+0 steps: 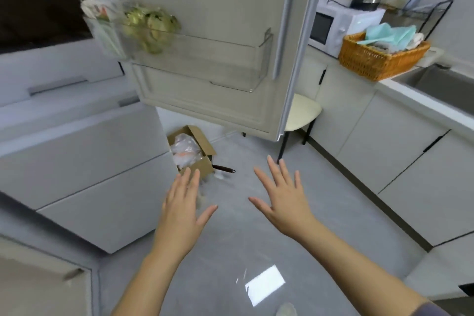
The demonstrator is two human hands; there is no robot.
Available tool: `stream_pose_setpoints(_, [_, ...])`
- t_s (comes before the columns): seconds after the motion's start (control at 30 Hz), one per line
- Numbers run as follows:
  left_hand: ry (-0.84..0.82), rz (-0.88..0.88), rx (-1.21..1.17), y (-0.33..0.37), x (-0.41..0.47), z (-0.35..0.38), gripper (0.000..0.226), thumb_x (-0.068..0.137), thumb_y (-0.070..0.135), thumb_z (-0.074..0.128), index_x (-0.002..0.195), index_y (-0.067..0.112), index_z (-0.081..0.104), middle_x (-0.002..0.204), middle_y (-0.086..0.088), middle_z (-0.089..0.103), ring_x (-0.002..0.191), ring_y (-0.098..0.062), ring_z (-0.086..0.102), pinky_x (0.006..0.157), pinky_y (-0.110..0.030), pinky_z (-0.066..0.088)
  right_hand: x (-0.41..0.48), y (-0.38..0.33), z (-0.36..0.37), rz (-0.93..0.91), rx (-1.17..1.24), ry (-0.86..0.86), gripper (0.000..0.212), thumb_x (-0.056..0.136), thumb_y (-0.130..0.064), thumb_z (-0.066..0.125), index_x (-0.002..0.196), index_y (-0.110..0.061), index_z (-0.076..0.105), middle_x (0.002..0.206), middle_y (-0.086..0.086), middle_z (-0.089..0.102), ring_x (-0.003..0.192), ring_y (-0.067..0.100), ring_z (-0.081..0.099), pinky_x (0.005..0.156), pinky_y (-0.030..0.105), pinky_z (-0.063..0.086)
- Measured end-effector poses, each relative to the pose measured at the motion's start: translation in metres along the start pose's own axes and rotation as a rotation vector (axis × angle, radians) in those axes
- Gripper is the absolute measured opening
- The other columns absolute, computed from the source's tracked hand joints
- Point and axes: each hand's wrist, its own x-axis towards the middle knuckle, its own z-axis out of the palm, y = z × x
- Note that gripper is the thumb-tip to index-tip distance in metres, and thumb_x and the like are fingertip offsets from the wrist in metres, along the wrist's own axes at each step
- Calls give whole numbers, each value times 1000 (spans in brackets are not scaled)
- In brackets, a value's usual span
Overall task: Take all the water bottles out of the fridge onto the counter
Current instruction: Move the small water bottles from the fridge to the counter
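Now both hands reach out empty before the open fridge door.
Left hand point(183, 202) and right hand point(283, 196) spread wide at frame centre, probably readying a grab; no water bottles show, and the desk point(400, 84) waits right.
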Motion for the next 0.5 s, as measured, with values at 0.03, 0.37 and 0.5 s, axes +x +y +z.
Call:
stream_pose_setpoints(0.03, [13,-7,3,-7,1,-6,88,89,66,46,155,24,6,162,7,2,150,-16,0,120,-42,16,7,-9,-1,-22,5,4,84,80,-75,0,155,-37,6,163,-4,-19,149,23,-21,120,53,-5])
stream_pose_setpoints(0.37, [103,-180,134,-107,45,-68,87,86,63,43,155,19,14,163,-5,10,150,-24,8,120,-43,20,132,-121,17,-301,5,-36,90,77,-82,-4,155,-37,5,164,-2,-15,150,26,-17,120,57,-2])
stream_pose_setpoints(0.5, [153,-230,190,-154,79,-95,101,79,81,26,154,15,20,161,-9,16,149,-28,14,119,-39,16,202,-171,12,-387,25,-61,90,78,-84,-1,155,-38,1,163,-3,-18,149,23,-21,120,52,-8])
